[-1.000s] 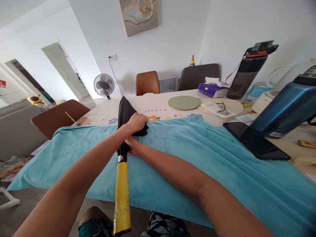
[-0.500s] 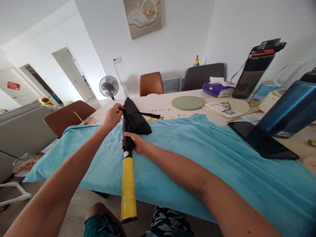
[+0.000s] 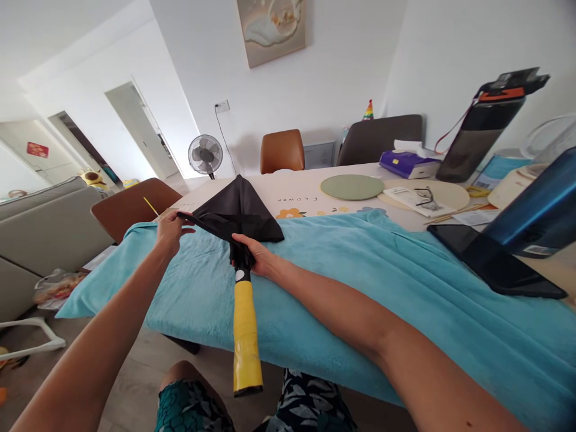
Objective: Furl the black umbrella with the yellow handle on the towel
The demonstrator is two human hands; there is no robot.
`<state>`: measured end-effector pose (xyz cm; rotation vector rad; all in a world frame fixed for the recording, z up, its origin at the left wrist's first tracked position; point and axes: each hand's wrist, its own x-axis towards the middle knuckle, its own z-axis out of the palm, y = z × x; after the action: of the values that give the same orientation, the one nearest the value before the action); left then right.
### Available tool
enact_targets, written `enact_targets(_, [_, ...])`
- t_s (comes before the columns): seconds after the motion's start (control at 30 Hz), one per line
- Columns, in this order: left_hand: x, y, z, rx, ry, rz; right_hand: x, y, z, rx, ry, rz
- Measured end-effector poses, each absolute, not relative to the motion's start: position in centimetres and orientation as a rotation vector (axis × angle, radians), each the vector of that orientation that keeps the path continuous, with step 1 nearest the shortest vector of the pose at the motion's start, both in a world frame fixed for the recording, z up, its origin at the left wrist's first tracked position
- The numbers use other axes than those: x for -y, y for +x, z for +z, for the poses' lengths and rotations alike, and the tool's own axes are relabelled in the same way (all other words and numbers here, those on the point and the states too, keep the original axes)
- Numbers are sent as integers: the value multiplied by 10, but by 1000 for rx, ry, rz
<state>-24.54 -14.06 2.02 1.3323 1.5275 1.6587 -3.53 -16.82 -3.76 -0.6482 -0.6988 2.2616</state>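
A black folding umbrella [image 3: 240, 210] with a yellow handle [image 3: 246, 336] lies on a turquoise towel [image 3: 360, 288] spread over the table. Its handle sticks out past the table's near edge. My right hand [image 3: 256, 258] is closed round the umbrella's neck just above the handle. My left hand [image 3: 171, 231] pinches a fold or strap of the black canopy and holds it out to the left, so the fabric fans loose.
A black tablet [image 3: 490, 264], a blue bottle [image 3: 535, 210] and a dark bottle [image 3: 486, 132] stand at the right. Farther back lie a green mat [image 3: 351, 186], glasses on paper [image 3: 423, 195] and a purple tissue box [image 3: 407, 163]. Brown chairs [image 3: 135, 207] and a fan [image 3: 206, 154] stand behind.
My left hand left the bundled canopy, took hold of its strap and pulled it out to the left. The canopy has loosened and spread. My right hand stays on the neck.
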Motion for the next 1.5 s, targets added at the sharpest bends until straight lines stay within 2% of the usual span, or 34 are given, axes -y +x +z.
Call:
enact_targets(0.13, [144,-258,9,-1607,1314,1601,166,-36,-39,685,-711,2254])
enact_targets(0.43, [152,-283,-25,-2071,1909,1080,167,-36,-36,652,-724,2254])
enact_targets(0.57, [180,-262,-17,-2281,1855,1212,169,-34,-33,664,-744,2250])
enact_targets(0.7, [223,-207,-15,-1694,1528,1105,168,-35,-35,694,-740,2267])
enact_targets(0.83, [242,-160,-22,-1445,1427,1296,165,-36,-40,705,-718,2275])
enact_targets(1.07, [237,-149,-28,-1693,1737,1248,164,-39,-43,660,-735,2290])
enact_targets(1.23, [244,-142,-29,-1664,1986,1250,166,-42,-42,694,-772,2224])
enact_targets(1.5, [218,-158,-24,-1757,1858,1506,169,-40,-36,716,-850,2188])
